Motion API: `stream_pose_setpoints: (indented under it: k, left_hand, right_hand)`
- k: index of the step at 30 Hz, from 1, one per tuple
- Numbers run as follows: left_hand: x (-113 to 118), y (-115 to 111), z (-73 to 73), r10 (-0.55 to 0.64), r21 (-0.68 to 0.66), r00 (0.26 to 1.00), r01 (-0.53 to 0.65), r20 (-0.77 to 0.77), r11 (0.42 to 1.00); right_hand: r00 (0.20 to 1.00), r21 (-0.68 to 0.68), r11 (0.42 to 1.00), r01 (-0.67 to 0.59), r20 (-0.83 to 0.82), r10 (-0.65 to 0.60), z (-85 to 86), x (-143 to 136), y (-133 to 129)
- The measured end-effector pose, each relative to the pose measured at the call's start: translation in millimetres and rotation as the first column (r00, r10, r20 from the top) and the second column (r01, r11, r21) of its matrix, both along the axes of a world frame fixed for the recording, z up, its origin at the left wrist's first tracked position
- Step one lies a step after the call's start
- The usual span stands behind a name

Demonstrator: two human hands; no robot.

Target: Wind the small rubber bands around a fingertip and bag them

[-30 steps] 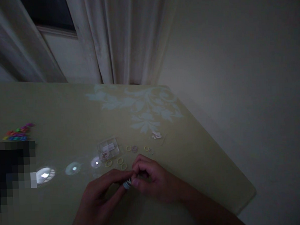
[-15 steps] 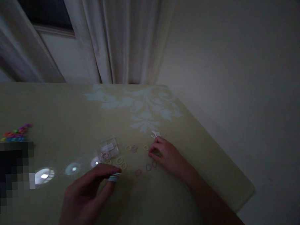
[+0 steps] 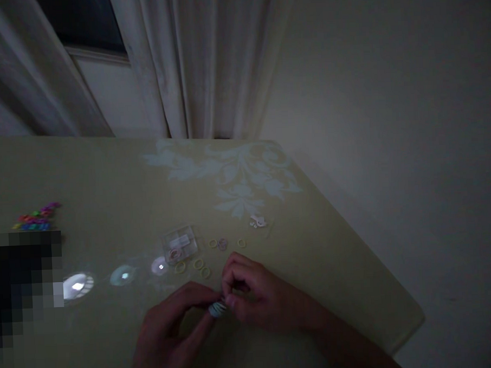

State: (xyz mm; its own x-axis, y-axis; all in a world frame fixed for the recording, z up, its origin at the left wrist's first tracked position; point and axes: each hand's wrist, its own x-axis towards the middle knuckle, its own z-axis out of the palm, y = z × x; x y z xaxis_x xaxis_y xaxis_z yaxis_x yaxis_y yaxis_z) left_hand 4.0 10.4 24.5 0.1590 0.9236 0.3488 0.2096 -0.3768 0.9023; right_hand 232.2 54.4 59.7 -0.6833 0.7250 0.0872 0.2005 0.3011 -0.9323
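Observation:
Between thumb and forefinger, my left hand (image 3: 174, 323) pinches a small pale-blue piece with dark stripes (image 3: 217, 309). My right hand (image 3: 258, 294) meets it there, its fingertips pinched together against the striped piece's right end. Whatever lies between the right fingertips is too small and dark to make out. Just beyond the hands, thin yellow rings (image 3: 198, 263) lie on the table, and a purplish ring (image 3: 222, 244) sits beside another yellow one. A clear divided plastic box (image 3: 180, 242) stands behind my left hand with a pinkish ring in its front part.
Small white pieces (image 3: 257, 221) lie beyond my right hand. At the far left is a pile of brightly coloured small pieces (image 3: 35, 219), next to a dark pixelated area. The table (image 3: 347, 266) ends at a slanted right edge by the wall; curtains (image 3: 208, 66) hang behind.
My right hand has come back from near the white pieces to my left hand, and their fingertips now meet at the striped piece. My left hand has shifted right and slightly nearer.

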Motion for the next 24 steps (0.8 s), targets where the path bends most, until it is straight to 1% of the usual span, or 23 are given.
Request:
stream_pose_setpoints:
  k: [2, 3, 6, 9, 12, 14, 16, 19, 24]
  left_hand:
    - [4, -2, 0.0, -0.016, -0.007, 0.999, 0.016, 0.039, 1.000]
    - [5, -3, 0.5, -0.021, 0.011, 0.999, 0.020, 0.049, 1.000]
    - [2, -2, 3.0, -0.067, 0.082, 0.998, 0.066, 0.002, 0.994]
    - [-2, -2, 4.2, -0.069, 0.122, 0.996, 0.075, -0.050, 0.990]
    - [-2, -1, 5.6, -0.024, 0.137, 0.999, 0.028, -0.027, 0.990]
    - [-1, 0, 8.2, 0.018, 0.100, 1.000, -0.020, 0.024, 0.995]
    - [0, 1, 11.5, 0.039, 0.055, 0.996, -0.043, 0.079, 0.998]
    - [1, 1, 14.8, 0.044, 0.026, 0.993, -0.048, 0.111, 0.999]
    - [1, -1, 13.1, 0.070, 0.048, 0.996, -0.073, 0.060, 0.996]
  right_hand:
    - [0.999, -0.033, 0.999, -0.011, -0.042, 0.009, -0.5, -3, -2]
    - [0.998, -0.042, 0.999, -0.016, -0.055, 0.014, -1.2, -4, -3]
    - [0.997, -0.061, 0.998, -0.034, -0.074, 0.030, -2.8, -4, -3]
    - [0.996, -0.085, 0.996, -0.032, -0.085, 0.025, -2.6, -5, -4]
    - [0.994, -0.142, 0.990, 0.018, -0.102, -0.033, -2.3, -7, -5]
    - [0.989, -0.193, 0.979, 0.065, -0.121, -0.089, -2.8, -9, -4]
    - [0.979, -0.215, 0.970, 0.112, -0.143, -0.144, -3.9, -10, -3]
    - [0.965, -0.168, 0.973, 0.156, -0.184, -0.187, -6.1, -12, -3]
    - [0.948, -0.016, 0.975, 0.220, -0.233, -0.217, -11.3, -17, -9]
